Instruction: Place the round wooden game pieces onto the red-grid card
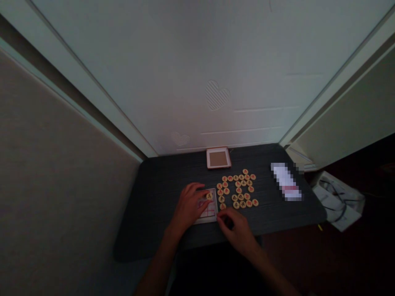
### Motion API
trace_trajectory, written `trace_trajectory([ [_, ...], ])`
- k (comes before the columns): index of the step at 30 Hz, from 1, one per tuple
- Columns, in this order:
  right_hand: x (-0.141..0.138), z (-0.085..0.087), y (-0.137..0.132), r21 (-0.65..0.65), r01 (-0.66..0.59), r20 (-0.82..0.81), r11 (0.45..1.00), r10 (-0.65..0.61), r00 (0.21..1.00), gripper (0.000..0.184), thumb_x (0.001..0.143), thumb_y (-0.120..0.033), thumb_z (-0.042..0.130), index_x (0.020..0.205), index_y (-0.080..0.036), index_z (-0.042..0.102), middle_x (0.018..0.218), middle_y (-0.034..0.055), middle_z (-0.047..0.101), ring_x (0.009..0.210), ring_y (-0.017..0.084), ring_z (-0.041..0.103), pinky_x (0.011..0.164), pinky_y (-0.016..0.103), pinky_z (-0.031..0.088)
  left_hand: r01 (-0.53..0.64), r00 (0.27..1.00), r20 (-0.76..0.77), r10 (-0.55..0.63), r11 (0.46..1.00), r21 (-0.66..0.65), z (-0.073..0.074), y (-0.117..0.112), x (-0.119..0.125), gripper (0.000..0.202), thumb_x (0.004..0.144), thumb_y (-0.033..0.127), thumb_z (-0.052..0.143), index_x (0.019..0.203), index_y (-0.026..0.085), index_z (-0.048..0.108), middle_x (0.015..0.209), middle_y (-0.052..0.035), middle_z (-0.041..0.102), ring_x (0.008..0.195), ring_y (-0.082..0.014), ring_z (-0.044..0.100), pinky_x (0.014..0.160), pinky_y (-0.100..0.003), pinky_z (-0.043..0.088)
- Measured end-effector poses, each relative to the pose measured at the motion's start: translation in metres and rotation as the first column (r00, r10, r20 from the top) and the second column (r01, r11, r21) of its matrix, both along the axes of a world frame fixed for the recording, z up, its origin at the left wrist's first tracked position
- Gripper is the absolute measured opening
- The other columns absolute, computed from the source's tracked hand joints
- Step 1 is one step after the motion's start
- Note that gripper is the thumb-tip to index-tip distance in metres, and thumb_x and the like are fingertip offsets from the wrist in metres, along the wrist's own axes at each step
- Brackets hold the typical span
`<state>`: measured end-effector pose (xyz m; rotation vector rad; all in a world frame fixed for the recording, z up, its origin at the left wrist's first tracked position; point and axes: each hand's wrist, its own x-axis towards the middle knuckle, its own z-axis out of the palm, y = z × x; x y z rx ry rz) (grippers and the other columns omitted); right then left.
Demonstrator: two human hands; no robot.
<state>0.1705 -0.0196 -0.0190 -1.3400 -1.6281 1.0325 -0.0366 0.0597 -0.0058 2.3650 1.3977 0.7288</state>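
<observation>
A small white box (210, 209) with red markings lies on the dark table (154, 197) near its front edge. My left hand (189, 205) rests on the box's left side, fingers curled over it next to one round piece lying in the box. My right hand (236, 228) sits at the box's right front corner with its fingers pinched together; whether it holds a piece is hidden. Several round wooden chess pieces (239, 190) with red and dark characters lie spread flat just right of the box.
A square lid or tray (219, 158) with a brown inside stands at the table's back edge against the pale wall. A blurred white object (286, 181) lies at the right. A white bag (338, 201) sits on the floor beyond the table's right edge.
</observation>
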Motion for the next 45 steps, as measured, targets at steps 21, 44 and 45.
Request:
trace_trajectory([
  [21, 0.0, -0.022, -0.009, 0.189, -0.183, 0.236, 0.965, 0.136, 0.962, 0.02, 0.095, -0.014, 0.056, 0.111, -0.023, 0.065, 0.106, 0.006, 0.071, 0.1, 0.021, 0.067, 0.092, 0.036, 0.055, 0.035, 0.99, -0.138, -0.031, 0.999, 0.026, -0.016, 0.011, 0.01, 0.027, 0.089, 0.029, 0.07, 0.116, 0.032, 0.071, 0.125, -0.0046, 0.067, 0.122, -0.0275, 0.055, 0.113, -0.054, 0.036],
  [44, 0.001, -0.022, -0.005, 0.179, -0.193, 0.254, 0.965, 0.144, 0.957, 0.016, 0.095, -0.014, 0.056, 0.104, -0.022, 0.066, 0.098, 0.0054, 0.071, 0.094, 0.02, 0.067, 0.088, 0.035, 0.055, 0.018, 0.992, -0.126, -0.024, 0.998, -0.053, -0.02, 0.015, 0.014, 0.011, 0.094, 0.032, 0.064, 0.105, 0.028, 0.067, 0.115, -0.0018, 0.073, 0.113, -0.0235, 0.063, 0.117, -0.054, 0.026],
  [45, 0.001, -0.022, -0.005, 0.176, -0.193, 0.253, 0.965, 0.145, 0.956, 0.015, 0.095, -0.014, 0.056, 0.103, -0.022, 0.066, 0.098, 0.0053, 0.071, 0.094, 0.02, 0.067, 0.088, 0.035, 0.055, 0.02, 0.992, -0.125, -0.027, 0.998, -0.056, -0.02, 0.015, 0.013, 0.011, 0.094, 0.032, 0.064, 0.104, 0.028, 0.066, 0.115, -0.0017, 0.073, 0.113, -0.0235, 0.063, 0.117, -0.054, 0.026],
])
